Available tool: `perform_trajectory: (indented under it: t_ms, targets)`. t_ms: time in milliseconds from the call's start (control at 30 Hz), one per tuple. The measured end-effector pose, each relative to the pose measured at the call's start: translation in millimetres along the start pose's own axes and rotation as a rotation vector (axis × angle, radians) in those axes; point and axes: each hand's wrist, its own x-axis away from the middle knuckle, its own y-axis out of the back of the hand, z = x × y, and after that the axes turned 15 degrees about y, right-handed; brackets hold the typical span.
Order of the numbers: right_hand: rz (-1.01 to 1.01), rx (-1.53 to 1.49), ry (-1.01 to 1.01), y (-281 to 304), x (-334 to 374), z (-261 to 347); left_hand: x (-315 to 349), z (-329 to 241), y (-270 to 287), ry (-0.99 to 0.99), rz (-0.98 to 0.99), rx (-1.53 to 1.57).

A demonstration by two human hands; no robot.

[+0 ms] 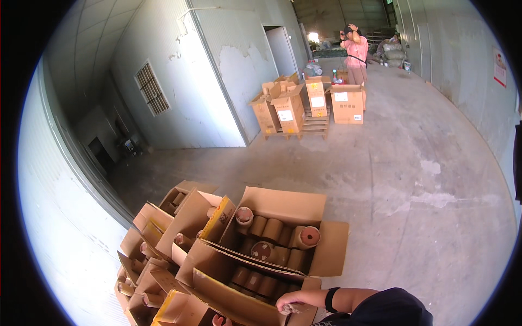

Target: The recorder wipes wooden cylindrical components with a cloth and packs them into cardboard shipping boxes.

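My right hand (pixel 292 298) is closed around a crumpled, pale brownish wad (pixel 292 308), cloth or paper, at the right end of the near open carton (pixel 234 298). A black band (pixel 330 299) circles the right forearm, which comes out of a dark sleeve (pixel 394 307). Brown cylinders (pixel 253 281), like rolls, lie in rows inside that carton. Only the fingertips of my left hand (pixel 220 320) show at the lower edge, by the same carton; their grip is hidden. Just beyond, another open carton (pixel 334 247) holds more brown cylinders (pixel 272 230), a few standing upright with reddish ends.
More open cartons (pixel 147 231) crowd the left, flaps sticking up, against a pale wall (pixel 70 217). Further off, several cartons (pixel 288 111) stand on and beside a wooden pallet (pixel 315 129). A person in pink (pixel 356 51) stands behind them, hands raised to the head.
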Motion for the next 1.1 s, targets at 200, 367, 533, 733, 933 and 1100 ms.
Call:
perform_trajectory:
  t_ms: [200,367,533,733,933,1100]
  targets:
    - [0.301,0.229,0.267,-75.1,39.6,24.4,8.5,-45.7,-7.4,0.048,0.014,0.257]
    - [0.462,0.235,0.103,-97.2,17.2,6.9,5.0,-15.3,-44.9,0.317,-0.242,-0.117]
    - [0.446,0.558,0.349,-106.0,52.5,24.1,-48.7,185.2,-75.8,-0.351,-0.646,-1.009]
    - [0.149,0.671,0.69,-53.5,86.9,39.0,-20.5,116.3,-83.9,0.119,-0.414,-0.105]
    - [0.38,0.984,0.269,8.5,150.8,42.7,17.7,55.5,-56.2,0.295,-0.446,0.196]
    - [0.205,0.995,0.133,13.3,170.0,7.3,40.4,-34.6,-29.3,0.258,-0.401,-0.054]
